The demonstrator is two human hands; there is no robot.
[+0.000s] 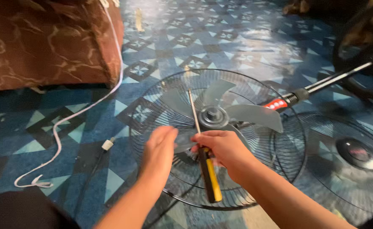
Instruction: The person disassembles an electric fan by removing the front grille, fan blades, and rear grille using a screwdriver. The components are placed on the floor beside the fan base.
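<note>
A standing fan lies on the patterned floor with its front guard off. Its grey blades (242, 113) and hub (212, 114) sit inside the black wire rear guard (152, 106). My right hand (224, 148) is shut on a screwdriver with a black and yellow handle (210, 178); its thin shaft (192, 108) points away from me across the blades. My left hand (160, 149) rests with fingers together at the near part of the guard, touching a blade next to the right hand.
The removed front guard (347, 157) lies at the right. The fan's pole (335, 78) with a red control panel (276, 104) runs to the upper right. A white cable (59, 131) trails across the floor at the left, beside a brown sofa (46, 38).
</note>
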